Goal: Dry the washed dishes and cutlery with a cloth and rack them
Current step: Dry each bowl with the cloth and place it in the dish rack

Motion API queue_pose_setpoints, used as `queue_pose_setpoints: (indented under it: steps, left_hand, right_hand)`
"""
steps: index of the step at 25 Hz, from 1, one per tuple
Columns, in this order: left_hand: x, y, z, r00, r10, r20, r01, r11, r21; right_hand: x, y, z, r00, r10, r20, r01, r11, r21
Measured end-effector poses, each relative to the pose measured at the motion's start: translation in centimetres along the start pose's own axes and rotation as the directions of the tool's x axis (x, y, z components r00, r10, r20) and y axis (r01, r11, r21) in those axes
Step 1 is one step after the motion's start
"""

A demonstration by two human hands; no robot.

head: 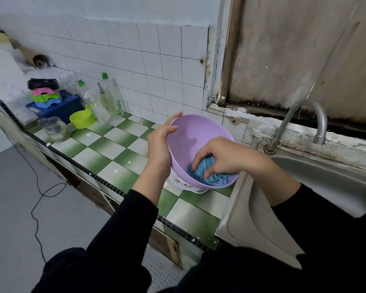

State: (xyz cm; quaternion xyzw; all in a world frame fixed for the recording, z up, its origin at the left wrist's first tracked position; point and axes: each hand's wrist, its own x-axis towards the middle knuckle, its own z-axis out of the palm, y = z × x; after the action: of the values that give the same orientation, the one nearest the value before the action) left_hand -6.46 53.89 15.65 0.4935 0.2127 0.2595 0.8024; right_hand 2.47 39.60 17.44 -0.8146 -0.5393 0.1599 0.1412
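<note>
Head view: above a green-and-white checkered tile counter, the left hand grips the rim of a tilted purple bowl. The right hand clutches a bunched blue cloth inside it. A white dish sits beneath. A steel sink and tap lie right. A white-tiled wall backs bottles and a blue crate.

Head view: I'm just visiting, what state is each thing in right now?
purple bowl: tilted, opening toward the camera.
cloth: bunched up, pressed inside the purple bowl.
left hand: grips the purple bowl's rim.
right hand: grips the cloth.
white bowl: on the counter under the purple bowl, mostly hidden.
tap: no water running.
bottles: upright.
</note>
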Motion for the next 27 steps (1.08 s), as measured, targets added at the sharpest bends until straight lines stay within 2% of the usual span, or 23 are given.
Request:
queue_pose_setpoints:
  steps: [2,4,5,7,9,10,11,13,14,15,16,18,20,21,23,24,25,26,27]
  left_hand:
    - [-0.7,-0.5,0.7,1.000,0.005,0.029,-0.005,1.000,0.008]
    - [-1.3,-0.9,1.2,0.999,0.008,0.042,-0.008,1.000,0.012]
    - [-1.3,-1.0,1.1,1.000,0.019,0.025,-0.020,0.999,0.025]
    - [-1.1,-0.6,0.6,1.000,0.009,-0.017,-0.009,1.000,0.016]
    - [-0.8,0.0,-0.3,0.998,-0.066,-0.016,0.064,0.995,-0.081]
    - [-0.6,0.2,-0.7,0.997,-0.083,-0.005,0.082,0.990,-0.116]
    - [-0.6,0.4,-0.9,0.997,-0.076,0.004,0.076,0.989,-0.128]
    - [-1.2,0.4,-0.6,0.999,-0.035,0.012,0.036,0.995,-0.098]
    - [-1.5,0.4,-0.2,1.000,-0.008,0.012,0.009,0.997,-0.073]
    - [-1.7,0.4,0.1,1.000,0.030,0.009,-0.029,0.999,-0.037]
    - [-1.8,0.5,0.2,0.998,0.069,-0.004,-0.069,0.998,0.006]
    - [-1.7,1.3,-0.1,0.995,0.097,-0.029,-0.095,0.993,0.067]
    - [-1.4,2.5,-0.8,0.997,0.068,-0.025,-0.067,0.997,0.047]
    - [-1.5,3.0,-0.8,0.996,0.085,-0.013,-0.085,0.995,0.048]
    - [-2.0,3.3,-0.2,0.989,0.146,0.021,-0.148,0.983,0.108]
    - [-2.4,3.1,0.2,0.985,0.167,0.036,-0.170,0.976,0.133]
    - [-2.7,2.8,0.8,0.983,0.177,0.049,-0.182,0.972,0.149]
    - [-3.0,2.4,1.2,0.982,0.182,0.055,-0.188,0.970,0.156]
    - [-3.3,2.3,1.5,0.982,0.186,0.045,-0.191,0.969,0.160]
  right_hand:
    - [0.6,0.3,-0.2,0.972,0.124,-0.201,-0.120,0.992,0.030]
    - [1.1,-0.5,0.7,0.916,0.199,-0.348,-0.132,0.969,0.208]
    - [1.2,-1.0,1.3,0.919,0.184,-0.350,-0.080,0.953,0.291]
    - [0.6,-2.0,2.2,0.971,0.065,-0.231,0.031,0.920,0.391]
    - [-0.4,-2.2,1.7,0.996,-0.065,-0.056,0.078,0.954,0.290]
    - [-0.5,-1.7,1.1,0.997,-0.072,-0.006,0.072,0.982,0.172]
    - [-0.4,-1.1,0.7,0.999,-0.027,-0.018,0.028,0.997,0.067]
    - [0.2,-0.5,0.3,0.968,0.131,-0.214,-0.128,0.991,0.028]
    - [0.8,-0.8,0.5,0.926,0.188,-0.327,-0.168,0.982,0.089]
    - [1.3,-1.4,0.8,0.902,0.197,-0.384,-0.137,0.974,0.178]
    - [1.7,-2.2,1.1,0.913,0.169,-0.370,-0.070,0.961,0.267]
    - [1.3,-3.7,1.6,0.978,0.028,-0.206,0.039,0.949,0.314]
    - [0.2,-4.2,1.4,0.999,-0.053,-0.012,0.054,0.993,0.101]
    - [-0.2,-4.1,1.0,1.000,-0.008,0.029,0.010,0.998,-0.061]
    - [-0.1,-3.6,0.2,0.985,0.158,-0.066,-0.171,0.940,-0.296]
    - [0.3,-3.3,0.0,0.961,0.211,-0.177,-0.259,0.912,-0.319]
    - [0.9,-3.0,0.0,0.929,0.222,-0.296,-0.302,0.917,-0.262]
    - [1.4,-3.1,0.4,0.887,0.215,-0.409,-0.286,0.951,-0.120]
    - [1.8,-3.4,0.9,0.852,0.220,-0.476,-0.208,0.975,0.078]
